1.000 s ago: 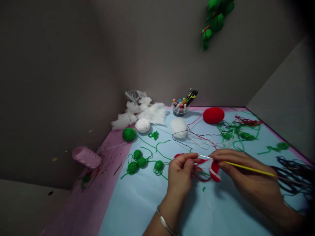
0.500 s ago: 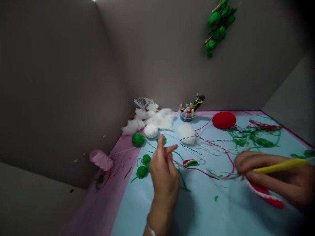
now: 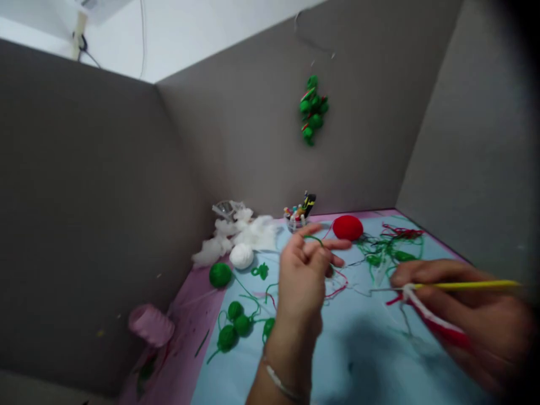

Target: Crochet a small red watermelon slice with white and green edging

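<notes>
My right hand (image 3: 459, 304) grips a crochet hook (image 3: 466, 286) with a yellow handle and thin metal shaft. In the same hand is a red and white crocheted piece (image 3: 439, 320), its white edge at the hook's shaft. My left hand (image 3: 304, 275) is raised over the mat, some fingers stretched to the right. Green yarn (image 3: 313, 238) runs across its fingers and is held there; the thumb's grip is partly hidden. Left of that wrist lie several small green crocheted balls (image 3: 242, 325). Loose red yarn (image 3: 337, 289) lies behind the left hand.
A red yarn ball (image 3: 348, 228), white yarn ball (image 3: 242, 256) and green yarn ball (image 3: 220, 275) rest on the table. White stuffing (image 3: 215, 250) and a cup of pens (image 3: 297, 220) stand at the back. Green crocheted pieces (image 3: 314, 109) hang on the wall. A pink spool (image 3: 151, 325) lies left.
The view has tilted up. My left hand has moved right and now has green yarn across its fingers. The hook's metal shaft now shows at the white edge in my right hand.
</notes>
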Motion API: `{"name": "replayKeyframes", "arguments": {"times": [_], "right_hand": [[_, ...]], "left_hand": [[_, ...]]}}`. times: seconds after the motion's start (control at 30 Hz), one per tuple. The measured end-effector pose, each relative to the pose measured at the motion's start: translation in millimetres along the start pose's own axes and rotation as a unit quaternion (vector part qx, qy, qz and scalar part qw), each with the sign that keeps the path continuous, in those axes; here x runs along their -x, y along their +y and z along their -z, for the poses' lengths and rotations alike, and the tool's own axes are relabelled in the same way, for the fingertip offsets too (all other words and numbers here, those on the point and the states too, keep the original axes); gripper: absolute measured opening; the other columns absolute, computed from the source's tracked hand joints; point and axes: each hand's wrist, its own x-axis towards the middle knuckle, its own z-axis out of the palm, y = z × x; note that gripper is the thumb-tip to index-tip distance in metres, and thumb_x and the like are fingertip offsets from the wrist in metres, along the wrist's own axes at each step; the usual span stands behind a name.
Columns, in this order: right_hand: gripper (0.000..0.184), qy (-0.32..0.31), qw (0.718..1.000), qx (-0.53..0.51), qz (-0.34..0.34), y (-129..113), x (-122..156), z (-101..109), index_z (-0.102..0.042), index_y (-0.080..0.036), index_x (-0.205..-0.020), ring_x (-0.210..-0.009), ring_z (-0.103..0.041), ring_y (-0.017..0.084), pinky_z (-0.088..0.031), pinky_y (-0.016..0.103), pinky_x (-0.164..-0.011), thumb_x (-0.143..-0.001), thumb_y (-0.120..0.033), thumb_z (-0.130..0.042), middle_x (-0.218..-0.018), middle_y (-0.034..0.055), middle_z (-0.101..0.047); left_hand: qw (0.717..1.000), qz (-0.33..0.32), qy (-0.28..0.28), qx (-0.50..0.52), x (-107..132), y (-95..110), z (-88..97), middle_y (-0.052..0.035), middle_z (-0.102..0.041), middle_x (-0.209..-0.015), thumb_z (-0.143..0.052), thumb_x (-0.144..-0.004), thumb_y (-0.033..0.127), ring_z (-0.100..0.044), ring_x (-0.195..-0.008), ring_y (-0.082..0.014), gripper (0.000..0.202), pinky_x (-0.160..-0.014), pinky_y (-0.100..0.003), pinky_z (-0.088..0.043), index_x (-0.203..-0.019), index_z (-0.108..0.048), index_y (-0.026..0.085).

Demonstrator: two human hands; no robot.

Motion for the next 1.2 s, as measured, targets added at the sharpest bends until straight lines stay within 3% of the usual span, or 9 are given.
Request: {"name": "replayKeyframes", "arguments": {"times": [0.07, 0.13, 0.4, 0.53, 0.7, 0.8, 0.93, 1.07, 1.2], "right_hand": [[0.028, 0.002, 0.992, -0.098, -0.076, -6, -5, -17, -0.070, -0.029, -0.070, -0.068, -0.067, 0.021, -0.060, 0.031, -0.057, -0.059, -0.047, -0.089, -0.078, 0.0017, -0.072], [0.031, 0.013, 0.982, -0.156, -0.106, -11, -8, -27, -0.070, -0.028, -0.068, -0.067, -0.068, 0.019, -0.061, 0.028, -0.059, -0.053, -0.044, -0.092, -0.074, 0.0005, -0.072], [0.029, 0.040, 0.983, -0.162, -0.076, -11, -14, -32, -0.073, -0.027, -0.067, -0.070, -0.074, 0.017, -0.062, 0.024, -0.064, -0.054, -0.044, -0.092, -0.086, 0.0017, -0.081], [0.029, 0.017, 0.996, -0.067, -0.049, -3, -13, -31, -0.083, -0.028, -0.084, -0.087, -0.079, 0.025, -0.065, 0.029, -0.074, -0.061, -0.045, -0.088, -0.097, 0.0078, -0.083], [0.017, -0.001, 0.998, 0.043, 0.050, 1, -13, -24, -0.083, -0.031, -0.085, -0.082, -0.079, 0.025, -0.067, 0.033, -0.074, -0.071, -0.040, -0.081, -0.091, 0.0041, -0.083], [0.012, 0.002, 0.984, 0.113, 0.138, -3, -15, -18, -0.082, -0.033, -0.088, -0.083, -0.079, 0.024, -0.067, 0.033, -0.076, -0.078, -0.034, -0.076, -0.091, 0.0010, -0.083], [0.016, 0.021, 0.953, 0.181, 0.240, -8, -17, -12, -0.080, -0.036, -0.094, -0.085, -0.079, 0.021, -0.066, 0.033, -0.082, -0.082, -0.028, -0.073, -0.093, -0.0031, -0.083], [0.018, 0.004, 0.933, 0.225, 0.282, -10, -14, -9, -0.079, -0.036, -0.099, -0.086, -0.079, 0.022, -0.065, 0.035, -0.085, -0.085, -0.028, -0.070, -0.096, -0.0027, -0.082], [0.023, 0.014, 0.939, 0.193, 0.284, -11, -10, -9, -0.078, -0.039, -0.104, -0.083, -0.078, 0.020, -0.065, 0.032, -0.080, -0.085, -0.027, -0.071, -0.094, -0.0047, -0.082]], "left_hand": [[0.990, 0.124, -0.028, 0.061, -7, -31, -14.6, -0.0121, -0.077, -0.086, -0.064, -0.073, 0.006, -0.059, -0.055, -0.0078, 0.028, -0.051, -0.019, -0.039, -0.100, -0.059, 0.012], [0.987, 0.136, -0.016, 0.081, -9, -50, -22.6, -0.0138, -0.077, -0.096, -0.064, -0.073, 0.006, -0.062, -0.058, -0.0077, 0.031, -0.056, -0.019, -0.043, -0.103, -0.059, 0.011], [0.996, 0.084, -0.018, -0.039, 0, -59, -30.3, -0.0054, -0.074, -0.087, -0.049, -0.079, 0.000, -0.053, -0.055, -0.0076, 0.075, -0.054, -0.020, -0.043, -0.152, -0.034, 0.009], [0.984, 0.034, -0.035, -0.171, 8, -61, -30.8, 0.0051, -0.058, -0.062, -0.044, -0.080, -0.002, -0.051, -0.057, -0.0102, 0.078, -0.059, -0.022, -0.043, -0.156, -0.031, 0.011], [0.976, 0.002, -0.041, -0.215, 10, -62, -28.0, 0.0032, -0.059, -0.065, -0.047, -0.079, -0.001, -0.053, -0.061, -0.0118, 0.081, -0.062, -0.024, -0.043, -0.157, -0.030, 0.015], [0.988, 0.051, -0.052, -0.133, 6, -54, -25.1, -0.0080, -0.070, -0.098, -0.051, -0.070, -0.003, -0.062, -0.080, -0.0151, 0.087, -0.068, -0.026, -0.050, -0.153, -0.037, 0.017], [0.992, 0.125, 0.013, 0.034, 6, -34, -19.7, -0.0195, -0.057, -0.132, -0.058, -0.064, 0.004, -0.069, -0.093, -0.0239, 0.073, -0.065, -0.032, -0.058, -0.136, -0.050, 0.015], [0.979, 0.168, -0.045, 0.107, 10, -23, -17.9, -0.0154, -0.067, -0.109, -0.079, -0.070, 0.030, -0.070, -0.080, -0.0210, 0.050, -0.066, -0.033, -0.060, -0.110, -0.057, 0.012], [0.979, 0.170, -0.097, 0.062, 12, -28, -19.1, -0.0041, -0.068, -0.075, -0.089, -0.059, 0.025, -0.063, -0.060, -0.0114, 0.042, -0.060, -0.026, -0.057, -0.088, -0.063, 0.010]]}}
